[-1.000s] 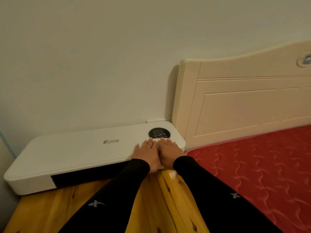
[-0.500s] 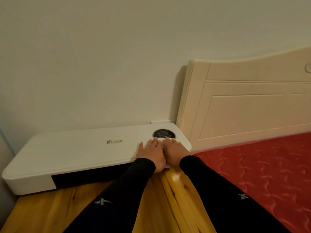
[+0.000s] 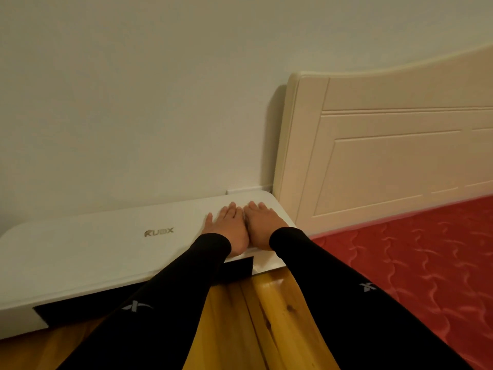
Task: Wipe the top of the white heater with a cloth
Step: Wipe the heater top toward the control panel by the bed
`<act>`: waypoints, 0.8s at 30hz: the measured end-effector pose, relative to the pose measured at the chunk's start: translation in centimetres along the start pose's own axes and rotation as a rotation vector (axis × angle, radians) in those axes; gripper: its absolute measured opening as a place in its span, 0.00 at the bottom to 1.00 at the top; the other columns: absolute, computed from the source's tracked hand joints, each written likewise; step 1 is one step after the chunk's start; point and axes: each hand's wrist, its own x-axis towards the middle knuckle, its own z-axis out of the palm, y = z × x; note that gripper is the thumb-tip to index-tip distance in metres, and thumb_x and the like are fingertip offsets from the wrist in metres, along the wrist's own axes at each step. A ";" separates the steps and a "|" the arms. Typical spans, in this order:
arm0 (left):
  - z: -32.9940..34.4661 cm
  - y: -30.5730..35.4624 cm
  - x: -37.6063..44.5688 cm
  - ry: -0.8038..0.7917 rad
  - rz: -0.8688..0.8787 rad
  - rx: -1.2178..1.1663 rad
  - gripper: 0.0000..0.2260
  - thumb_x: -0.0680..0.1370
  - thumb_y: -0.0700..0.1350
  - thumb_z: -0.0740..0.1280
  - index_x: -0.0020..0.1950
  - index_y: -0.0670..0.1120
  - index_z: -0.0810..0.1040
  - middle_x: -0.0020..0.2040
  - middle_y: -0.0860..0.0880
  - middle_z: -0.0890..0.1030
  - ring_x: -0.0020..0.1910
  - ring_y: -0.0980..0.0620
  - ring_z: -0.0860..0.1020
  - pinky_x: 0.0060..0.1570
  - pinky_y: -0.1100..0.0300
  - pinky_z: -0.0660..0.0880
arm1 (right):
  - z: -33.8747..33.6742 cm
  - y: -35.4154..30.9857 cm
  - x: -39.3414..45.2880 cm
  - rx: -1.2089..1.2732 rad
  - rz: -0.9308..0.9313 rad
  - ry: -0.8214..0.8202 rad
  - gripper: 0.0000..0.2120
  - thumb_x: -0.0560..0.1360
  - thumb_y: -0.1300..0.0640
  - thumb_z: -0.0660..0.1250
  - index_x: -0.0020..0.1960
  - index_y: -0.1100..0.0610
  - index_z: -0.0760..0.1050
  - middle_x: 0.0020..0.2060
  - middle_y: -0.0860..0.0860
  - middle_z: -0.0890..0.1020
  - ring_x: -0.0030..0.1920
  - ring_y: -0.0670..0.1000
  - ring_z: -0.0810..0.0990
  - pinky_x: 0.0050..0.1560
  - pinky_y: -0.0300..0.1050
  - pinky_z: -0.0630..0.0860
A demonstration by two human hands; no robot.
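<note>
Hands, two: left hand (image 3: 229,225) and right hand (image 3: 260,226) lie flat, fingers spread, empty, side by side on one white heater (image 3: 88,249)

hands (image 3: 241,225) on heater (image 3: 106,252), headboard (image 3: 386,156) right

The scene is dim and warm, with a yellowish cast over the wall (image 3: 133,102). Light falls softly from above and the near side; no lamp shows. The headboard (image 3: 386,156) throws a faint shadow on the wall to its left. A small glare sits on the wooden surface (image 3: 266,303) near the heater (image 3: 80,249). Wide-angle bending curves the headboard's top toward the right edge. Detail is soft and slightly smeared throughout, the black sleeves nearly featureless.
</note>
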 end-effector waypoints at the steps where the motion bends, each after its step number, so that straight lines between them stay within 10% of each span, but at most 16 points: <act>1: -0.1 0.0 0.4 -0.001 -0.004 -0.004 0.31 0.81 0.46 0.52 0.81 0.45 0.41 0.82 0.47 0.40 0.80 0.48 0.42 0.77 0.41 0.42 | 0.0 0.2 0.4 0.006 -0.002 -0.004 0.32 0.80 0.50 0.62 0.79 0.60 0.56 0.78 0.58 0.59 0.77 0.61 0.58 0.74 0.55 0.58; 24: -0.5 -1.3 4.9 0.055 -0.008 -0.012 0.32 0.81 0.49 0.53 0.81 0.47 0.41 0.82 0.49 0.40 0.80 0.50 0.41 0.77 0.40 0.42 | 0.7 2.2 5.3 0.039 -0.037 0.027 0.44 0.77 0.45 0.67 0.81 0.59 0.48 0.81 0.59 0.52 0.80 0.60 0.50 0.78 0.55 0.51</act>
